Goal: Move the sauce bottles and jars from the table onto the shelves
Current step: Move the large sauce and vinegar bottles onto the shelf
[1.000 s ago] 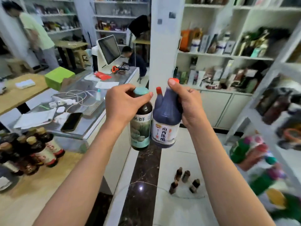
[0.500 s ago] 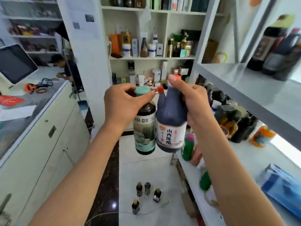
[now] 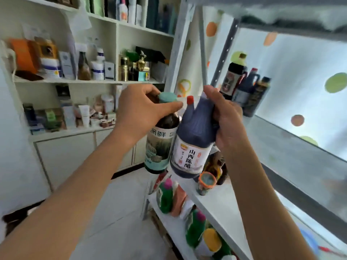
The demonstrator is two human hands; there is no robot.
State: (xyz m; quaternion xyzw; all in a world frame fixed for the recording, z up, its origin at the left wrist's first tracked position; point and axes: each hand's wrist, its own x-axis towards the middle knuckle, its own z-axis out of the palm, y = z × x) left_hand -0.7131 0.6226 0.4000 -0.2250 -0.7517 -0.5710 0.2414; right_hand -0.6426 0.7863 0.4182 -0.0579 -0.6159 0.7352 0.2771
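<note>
We hold two bottles in the air beside the metal shelf: our left hand pinches the teal-capped soy sauce bottle by its neck, and our right hand curls round the red-capped vinegar jug. The two touch. At the shelf's back stand three dark bottles.

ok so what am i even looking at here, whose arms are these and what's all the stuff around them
There is no machine here: the camera sits on a person's head, looking forward and down, so the arms are their own. The left hand grips a dark bottle with a teal cap by its top. The right hand holds a dark vinegar jug with a red cap by its neck. To the right stands a metal shelf that already carries a few dark bottles. Lower shelves hold colourful bottles, too blurred to identify.
</note>
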